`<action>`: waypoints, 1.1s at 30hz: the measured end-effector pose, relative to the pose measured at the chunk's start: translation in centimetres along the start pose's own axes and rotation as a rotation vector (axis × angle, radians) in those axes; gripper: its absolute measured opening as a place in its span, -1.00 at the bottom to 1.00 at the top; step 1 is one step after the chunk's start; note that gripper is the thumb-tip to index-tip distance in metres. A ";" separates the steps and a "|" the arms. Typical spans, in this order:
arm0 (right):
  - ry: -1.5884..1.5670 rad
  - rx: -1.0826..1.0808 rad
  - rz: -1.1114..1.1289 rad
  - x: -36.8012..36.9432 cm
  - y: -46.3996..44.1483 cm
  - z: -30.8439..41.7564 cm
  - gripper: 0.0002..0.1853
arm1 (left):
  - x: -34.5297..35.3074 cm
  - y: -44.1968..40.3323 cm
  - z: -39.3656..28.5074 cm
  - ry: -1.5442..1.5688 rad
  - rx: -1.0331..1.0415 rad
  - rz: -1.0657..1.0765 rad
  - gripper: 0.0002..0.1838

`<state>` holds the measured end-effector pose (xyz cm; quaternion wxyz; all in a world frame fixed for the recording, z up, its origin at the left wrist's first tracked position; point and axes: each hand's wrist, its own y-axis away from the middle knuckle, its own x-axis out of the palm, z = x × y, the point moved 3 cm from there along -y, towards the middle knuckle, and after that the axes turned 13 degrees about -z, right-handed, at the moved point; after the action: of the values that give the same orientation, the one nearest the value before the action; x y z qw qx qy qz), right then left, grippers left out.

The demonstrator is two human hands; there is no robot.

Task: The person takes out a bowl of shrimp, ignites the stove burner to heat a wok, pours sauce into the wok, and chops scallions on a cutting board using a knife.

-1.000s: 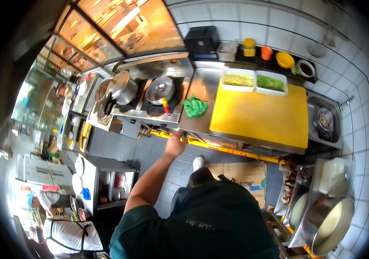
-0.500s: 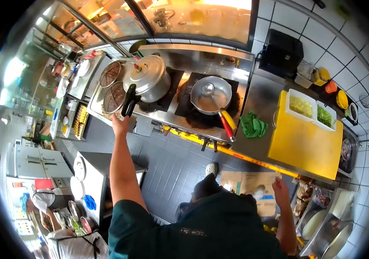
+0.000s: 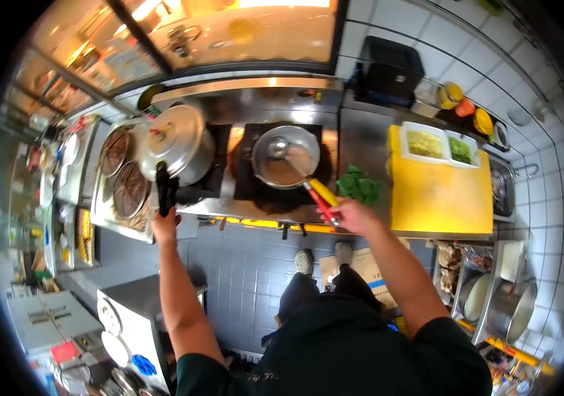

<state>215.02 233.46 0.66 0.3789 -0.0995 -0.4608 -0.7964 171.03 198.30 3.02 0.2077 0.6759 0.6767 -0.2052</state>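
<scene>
My left hand (image 3: 165, 226) is closed at the black handle (image 3: 165, 188) of the large lidded pressure cooker (image 3: 179, 142), which stands at the stove's left side. On the burner to its right sits a steel pan (image 3: 286, 158) with a ladle (image 3: 278, 146) in it. My right hand (image 3: 351, 215) is closed round the red handle (image 3: 319, 203), beside the pan's yellow handle (image 3: 323, 192). Just right of that hand lies a crumpled green cloth (image 3: 358, 185) on the steel counter.
Two wire strainers (image 3: 131, 189) rest on a tray at the left. A yellow board (image 3: 434, 201) with two white food containers (image 3: 424, 142) lies to the right, before a sink (image 3: 501, 188). Plates (image 3: 115, 348) stand on a lower-left cabinet. Pots fill the right rack.
My right hand has moved from low on the right up to the red handle and closed on it. My left hand stays at the cooker's handle. The view has shifted.
</scene>
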 end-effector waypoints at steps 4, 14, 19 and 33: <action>0.283 -0.083 -0.261 1.2 -2.6 -1.4 -0.72 | -0.2 -0.2 1.2 -0.099 0.026 0.096 -0.57; 0.219 -0.273 -0.211 -4.9 5.6 1.3 -0.79 | 1.1 18.2 9.4 -0.196 0.040 0.054 -0.13; 0.283 -0.241 -0.338 -11.7 9.0 5.9 -0.57 | 6.4 29.4 8.9 -0.284 0.002 0.340 -0.17; 0.397 -0.377 -0.749 -26.3 7.7 3.4 -0.20 | 7.0 45.0 8.0 -0.495 0.006 0.507 -0.25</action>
<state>237.94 247.42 -5.76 0.1214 0.1613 -0.2307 -0.9518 216.04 199.73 -7.37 0.4078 0.7527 0.4160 -0.3068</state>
